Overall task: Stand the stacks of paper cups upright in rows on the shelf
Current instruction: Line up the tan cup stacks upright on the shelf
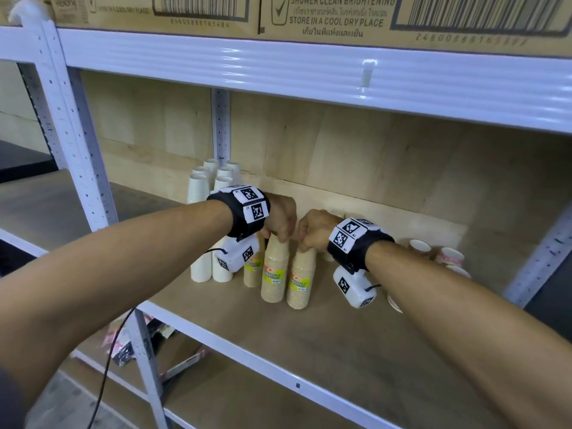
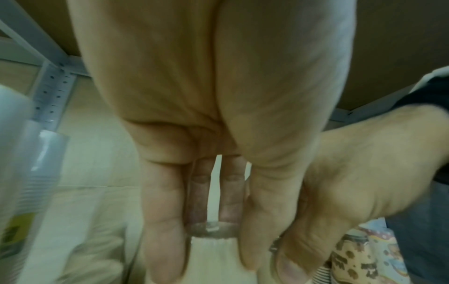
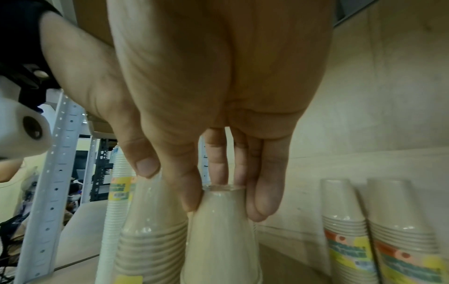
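Both hands at work mid-shelf [image 1: 309,345]: left hand [image 1: 280,216] and right hand [image 1: 315,229] each with the grip pinching the top of an upright tan cup stack [image 1: 275,267], white stacks [image 1: 199,193] already ranked at ten o'clock, loose patterned cups [image 1: 450,257] at three o'clock left.

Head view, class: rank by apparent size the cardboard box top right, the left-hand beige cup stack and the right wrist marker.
1. Cardboard box, cropped.
2. Beige cup stack.
3. Wrist marker.

Storeroom: white metal racking [image 1: 77,144], barcoded shipping cartons [image 1: 402,20] above, wrapped cup stacks [image 1: 274,274] on shelf.
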Demonstrator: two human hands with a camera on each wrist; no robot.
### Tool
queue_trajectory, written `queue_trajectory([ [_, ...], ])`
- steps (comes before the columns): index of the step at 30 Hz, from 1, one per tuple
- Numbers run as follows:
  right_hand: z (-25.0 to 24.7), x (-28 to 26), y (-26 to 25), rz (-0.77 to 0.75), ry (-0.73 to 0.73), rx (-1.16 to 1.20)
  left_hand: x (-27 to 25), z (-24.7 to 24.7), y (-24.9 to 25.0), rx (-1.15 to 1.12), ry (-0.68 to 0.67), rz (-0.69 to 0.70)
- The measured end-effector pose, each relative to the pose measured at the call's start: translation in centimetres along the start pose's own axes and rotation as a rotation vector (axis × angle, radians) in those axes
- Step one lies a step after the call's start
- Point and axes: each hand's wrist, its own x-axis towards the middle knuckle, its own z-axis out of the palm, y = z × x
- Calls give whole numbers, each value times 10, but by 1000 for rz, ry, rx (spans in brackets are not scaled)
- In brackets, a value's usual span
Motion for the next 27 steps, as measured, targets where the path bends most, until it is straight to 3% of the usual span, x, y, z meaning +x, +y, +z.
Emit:
queue_trajectory([
  [17, -20, 10, 103, 297, 173, -56, 83, -2, 43, 19, 248, 151],
  [27, -17, 37, 156, 366, 196, -76, 134, 5, 57, 5, 252, 170],
])
